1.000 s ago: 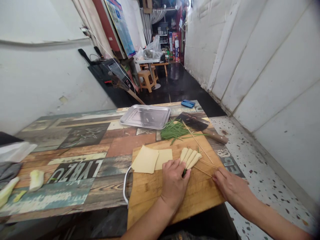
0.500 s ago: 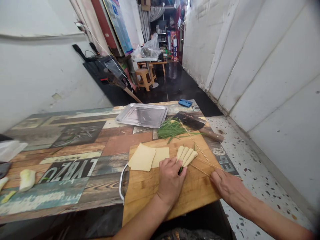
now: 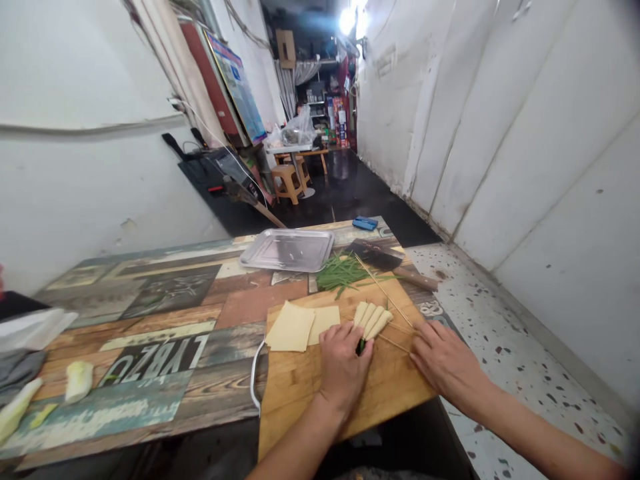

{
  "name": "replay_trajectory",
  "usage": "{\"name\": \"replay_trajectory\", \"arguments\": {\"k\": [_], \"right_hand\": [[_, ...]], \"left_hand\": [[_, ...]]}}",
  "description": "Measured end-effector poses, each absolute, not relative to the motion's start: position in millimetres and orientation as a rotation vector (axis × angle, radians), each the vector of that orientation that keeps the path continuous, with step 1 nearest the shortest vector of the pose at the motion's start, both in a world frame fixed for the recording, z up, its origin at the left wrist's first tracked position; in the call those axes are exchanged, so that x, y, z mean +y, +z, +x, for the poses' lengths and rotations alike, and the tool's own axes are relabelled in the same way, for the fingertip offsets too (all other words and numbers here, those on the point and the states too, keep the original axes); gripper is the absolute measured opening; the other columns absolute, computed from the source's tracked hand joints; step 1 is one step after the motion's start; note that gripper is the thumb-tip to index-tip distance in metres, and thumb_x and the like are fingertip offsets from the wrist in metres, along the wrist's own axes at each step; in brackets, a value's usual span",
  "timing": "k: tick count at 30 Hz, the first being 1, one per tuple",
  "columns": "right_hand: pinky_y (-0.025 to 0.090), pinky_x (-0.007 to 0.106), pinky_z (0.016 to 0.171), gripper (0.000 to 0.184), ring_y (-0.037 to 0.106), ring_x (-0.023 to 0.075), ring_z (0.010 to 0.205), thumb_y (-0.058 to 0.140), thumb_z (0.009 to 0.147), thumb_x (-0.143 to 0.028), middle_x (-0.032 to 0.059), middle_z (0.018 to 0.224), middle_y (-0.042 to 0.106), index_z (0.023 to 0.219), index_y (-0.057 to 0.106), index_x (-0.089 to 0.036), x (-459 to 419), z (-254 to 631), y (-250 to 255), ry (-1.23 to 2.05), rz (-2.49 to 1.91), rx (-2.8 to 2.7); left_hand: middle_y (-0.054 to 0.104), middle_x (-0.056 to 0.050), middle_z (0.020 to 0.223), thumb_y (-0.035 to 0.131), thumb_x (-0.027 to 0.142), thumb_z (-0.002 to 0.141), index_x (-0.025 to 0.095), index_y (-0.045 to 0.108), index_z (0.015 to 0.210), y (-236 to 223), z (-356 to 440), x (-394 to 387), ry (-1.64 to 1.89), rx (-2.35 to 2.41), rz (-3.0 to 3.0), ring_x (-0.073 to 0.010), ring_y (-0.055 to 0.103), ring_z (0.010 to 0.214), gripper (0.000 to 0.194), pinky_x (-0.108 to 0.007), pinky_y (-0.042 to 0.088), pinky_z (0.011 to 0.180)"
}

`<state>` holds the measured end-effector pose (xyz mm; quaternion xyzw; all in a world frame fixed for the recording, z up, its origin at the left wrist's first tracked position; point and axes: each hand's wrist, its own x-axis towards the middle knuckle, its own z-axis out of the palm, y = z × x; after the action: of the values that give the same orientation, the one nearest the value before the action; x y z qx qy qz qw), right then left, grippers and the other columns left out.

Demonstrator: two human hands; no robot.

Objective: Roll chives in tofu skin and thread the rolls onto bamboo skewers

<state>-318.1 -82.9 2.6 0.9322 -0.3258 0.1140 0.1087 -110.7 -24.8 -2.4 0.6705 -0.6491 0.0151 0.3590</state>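
My left hand (image 3: 343,363) rests on the wooden cutting board (image 3: 300,387), fingers curled over the near ends of several pale rolled sheets (image 3: 371,320), with a bit of green showing under the fingers. My right hand (image 3: 442,363) lies at the board's right edge, fingers on thin bamboo skewers (image 3: 395,343). A longer skewer (image 3: 383,290) lies slantwise beyond the rolls. Flat pale yellow sheets (image 3: 295,327) lie left of my left hand.
A pile of green chives (image 3: 343,272), a cleaver (image 3: 380,257) and a metal tray (image 3: 290,250) sit at the table's far side. A blue object (image 3: 365,223) lies at the far corner. Cabbage pieces (image 3: 77,380) lie far left. A corridor with stools stretches ahead.
The head camera has tilted up a little, so the table sits lower in view. Both hands stay on the board; the right hand has edged slightly toward the rolls.
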Motion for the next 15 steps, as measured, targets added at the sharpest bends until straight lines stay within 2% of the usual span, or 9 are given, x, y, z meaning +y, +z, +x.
{"name": "replay_trajectory", "arguments": {"k": [5, 8, 11, 15], "right_hand": [[0.044, 0.037, 0.075, 0.015, 0.05, 0.0231, 0.085, 0.043, 0.091, -0.015, 0.0086, 0.09, 0.054, 0.079, 0.051, -0.018, -78, -333, -2, 0.419, 2.872, -1.054], [0.046, 0.034, 0.075, 0.016, 0.051, 0.0202, 0.083, 0.037, 0.094, -0.018, 0.0079, 0.092, 0.051, 0.082, 0.047, -0.019, -76, -335, 2, 0.508, 2.985, -1.161], [0.046, 0.03, 0.069, 0.019, 0.05, 0.016, 0.073, 0.031, 0.097, -0.022, 0.0065, 0.092, 0.049, 0.083, 0.044, -0.02, -82, -328, 17, 0.559, 3.046, -1.287], [0.045, 0.03, 0.074, 0.018, 0.053, 0.0167, 0.079, 0.033, 0.097, -0.024, 0.0078, 0.095, 0.05, 0.087, 0.047, -0.018, -113, -280, 48, 0.585, 3.073, -1.263]], "left_hand": [[0.069, -0.004, 0.094, 0.071, 0.019, 0.075, 0.021, 0.068, 0.088, 4, -118, -25, 0.014, -1.685, 1.764, -0.0233, 0.058, 0.09, 0.014, -0.04, 0.043, 0.081], [0.069, -0.005, 0.102, 0.072, 0.02, 0.075, 0.021, 0.065, 0.106, 15, -114, -21, -0.009, -1.648, 1.731, -0.0236, 0.06, 0.093, 0.032, -0.039, 0.046, 0.081], [0.066, -0.009, 0.116, 0.069, 0.028, 0.08, 0.018, 0.054, 0.125, 27, -96, -10, 0.148, -1.594, 1.641, -0.0246, 0.06, 0.104, 0.048, -0.041, 0.046, 0.089], [0.067, -0.01, 0.113, 0.059, 0.027, 0.087, 0.016, 0.056, 0.122, 28, -59, 10, 0.374, -1.523, 1.625, -0.0238, 0.062, 0.104, 0.036, -0.041, 0.046, 0.09]]}}
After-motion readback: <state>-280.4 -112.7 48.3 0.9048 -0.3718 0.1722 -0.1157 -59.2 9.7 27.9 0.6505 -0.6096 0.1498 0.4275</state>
